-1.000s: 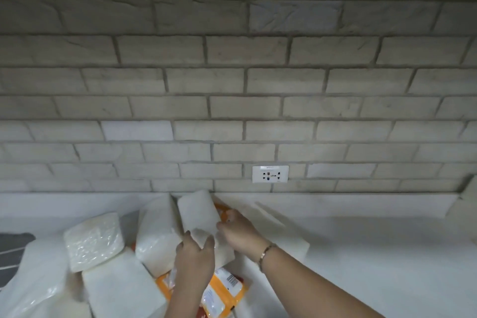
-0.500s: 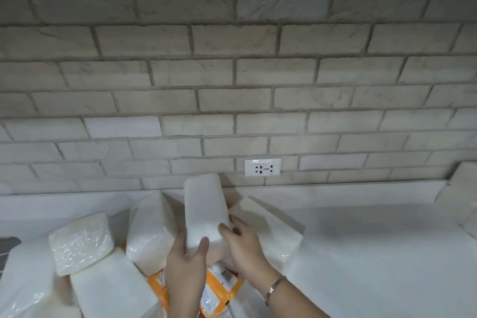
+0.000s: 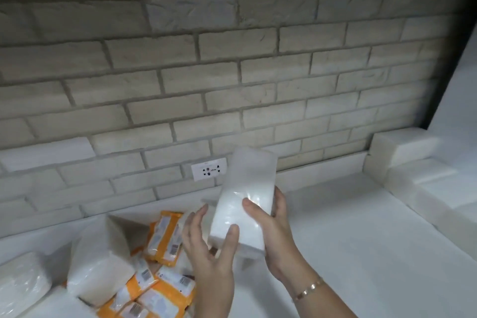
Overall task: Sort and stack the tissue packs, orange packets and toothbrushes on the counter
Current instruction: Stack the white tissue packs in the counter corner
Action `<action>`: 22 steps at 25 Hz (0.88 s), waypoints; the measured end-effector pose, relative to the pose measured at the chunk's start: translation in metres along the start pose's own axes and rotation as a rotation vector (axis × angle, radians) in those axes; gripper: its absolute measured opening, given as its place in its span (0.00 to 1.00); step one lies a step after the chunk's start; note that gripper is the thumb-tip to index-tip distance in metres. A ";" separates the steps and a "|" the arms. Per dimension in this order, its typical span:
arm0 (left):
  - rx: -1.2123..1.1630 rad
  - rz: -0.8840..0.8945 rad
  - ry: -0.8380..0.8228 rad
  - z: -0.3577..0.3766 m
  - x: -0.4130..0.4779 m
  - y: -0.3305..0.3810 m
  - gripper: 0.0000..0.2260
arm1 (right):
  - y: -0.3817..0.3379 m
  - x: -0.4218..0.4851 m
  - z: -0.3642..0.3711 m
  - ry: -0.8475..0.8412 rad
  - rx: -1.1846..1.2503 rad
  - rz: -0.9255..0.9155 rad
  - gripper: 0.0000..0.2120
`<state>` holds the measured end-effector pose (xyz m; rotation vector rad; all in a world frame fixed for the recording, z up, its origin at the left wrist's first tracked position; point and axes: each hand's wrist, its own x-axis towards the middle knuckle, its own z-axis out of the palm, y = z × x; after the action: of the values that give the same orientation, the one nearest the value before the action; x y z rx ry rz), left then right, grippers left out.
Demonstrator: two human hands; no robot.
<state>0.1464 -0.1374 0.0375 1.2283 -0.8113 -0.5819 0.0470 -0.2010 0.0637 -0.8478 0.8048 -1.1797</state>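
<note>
At frame centre, the right hand [image 3: 276, 230] grasps a white tissue pack [image 3: 245, 199] above the counter [image 3: 361, 240], the left hand [image 3: 209, 245] loosely touching its lower edge with spread fingers.

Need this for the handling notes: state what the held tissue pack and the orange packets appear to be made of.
Held tissue pack: soft white tissue in clear glossy plastic film, judging by the glare patch. Orange packets: probably printed plastic film, slightly shiny, with barcode labels; contents unclear.
</note>
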 end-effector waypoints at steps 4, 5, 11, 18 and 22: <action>-0.326 -0.511 -0.093 0.066 -0.027 -0.003 0.42 | -0.017 -0.008 -0.038 0.223 0.012 -0.095 0.38; -0.379 -0.551 -0.134 0.080 -0.032 -0.002 0.41 | -0.021 -0.010 -0.047 0.277 -0.007 -0.123 0.39; -0.505 -0.546 -0.266 0.151 -0.049 -0.005 0.28 | -0.048 -0.010 -0.104 0.493 -0.123 -0.237 0.44; -0.423 -0.653 -0.332 0.246 -0.042 -0.030 0.25 | -0.099 0.014 -0.186 0.619 -0.636 -0.236 0.54; -0.296 -0.629 -0.366 0.321 -0.029 -0.056 0.28 | -0.121 0.040 -0.250 0.686 -0.960 -0.431 0.45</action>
<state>-0.1260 -0.3172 0.0173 1.1052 -0.5960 -1.4190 -0.2175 -0.2932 0.0518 -1.4648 1.9048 -1.4907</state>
